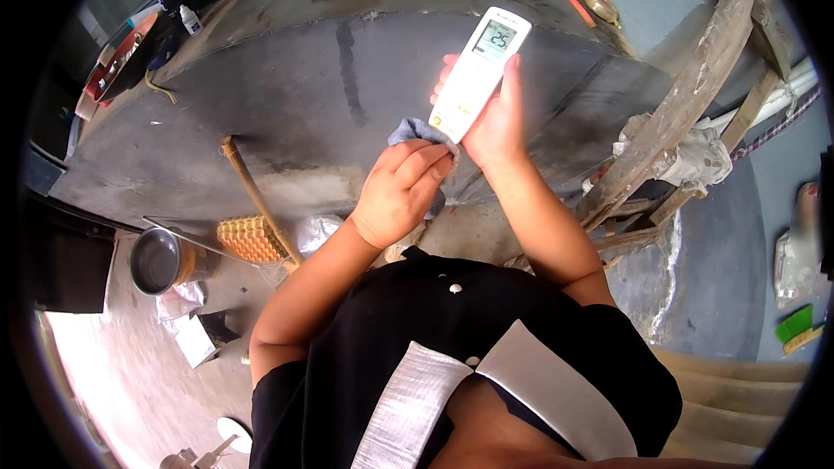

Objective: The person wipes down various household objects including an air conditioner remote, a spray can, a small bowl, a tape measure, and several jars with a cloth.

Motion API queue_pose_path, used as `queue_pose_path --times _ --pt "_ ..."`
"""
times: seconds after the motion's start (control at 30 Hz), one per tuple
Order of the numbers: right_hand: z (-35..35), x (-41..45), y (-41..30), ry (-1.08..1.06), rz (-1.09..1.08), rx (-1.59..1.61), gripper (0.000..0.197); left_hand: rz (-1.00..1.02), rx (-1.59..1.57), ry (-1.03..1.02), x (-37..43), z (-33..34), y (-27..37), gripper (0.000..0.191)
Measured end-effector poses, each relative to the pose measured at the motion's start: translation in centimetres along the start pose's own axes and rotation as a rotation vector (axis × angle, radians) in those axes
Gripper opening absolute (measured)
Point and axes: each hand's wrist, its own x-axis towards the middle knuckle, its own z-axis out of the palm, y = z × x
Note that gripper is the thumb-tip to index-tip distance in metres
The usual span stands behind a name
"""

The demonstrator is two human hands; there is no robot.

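Note:
A white air-conditioner remote control (472, 88) lies tilted across the palm of my right hand (502, 124). My right thumb runs along its right edge, and the fingertips curl around the left one. Its small display, at the far end, is lit with digits. In my left hand (404, 185) is a bunched grey-blue cloth (417, 131), pinched between thumb and fingers. The cloth touches the remote's near end and hides part of it. Both hands are raised in front of my chest, above a grey concrete ledge (397, 71).
At right leans a worn wooden ladder (677, 91) with plastic sheeting (700, 159) on it. On the left stand a bucket (155, 262), a yellow honeycomb-patterned block (249, 238) and a wooden handle (251, 185). A red basin (124, 58) and a small white bottle (190, 19) rest on the ledge.

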Motion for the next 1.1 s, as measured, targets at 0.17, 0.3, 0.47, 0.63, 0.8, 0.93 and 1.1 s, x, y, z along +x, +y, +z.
queue_pose_path --times 0.17,0.3,0.47,0.63,0.8,0.93,1.1 --pt "-1.2 0.5 -1.0 -0.140 0.154 0.103 0.086 -0.416 -0.188 0.078 -1.3 -0.2 -0.9 0.016" --pt "-1.5 0.1 -0.8 -0.216 0.202 0.086 0.084 -0.569 -0.263 0.269 1.3 -1.6 -1.0 0.005" --pt "-1.8 -0.2 0.2 -0.140 0.272 0.116 0.064 -0.570 -0.224 0.363 5.1 -2.7 -1.4 0.007" --pt "-0.4 -1.5 1.2 -0.142 0.258 0.063 0.057 -0.282 -0.058 0.480 8.1 -1.7 -2.0 0.018" --pt "-0.4 -2.9 2.3 -0.121 0.148 -0.242 0.051 -0.158 0.005 0.214 8.4 0.0 -3.4 0.016" --pt "-1.1 -3.6 2.3 -0.212 0.221 -0.390 0.050 -0.413 -0.094 0.276 7.6 1.1 -5.2 0.009" --pt "-1.7 -3.5 1.0 -0.152 0.376 -0.346 0.050 -0.689 -0.308 0.268 7.5 1.2 -6.0 0.007"
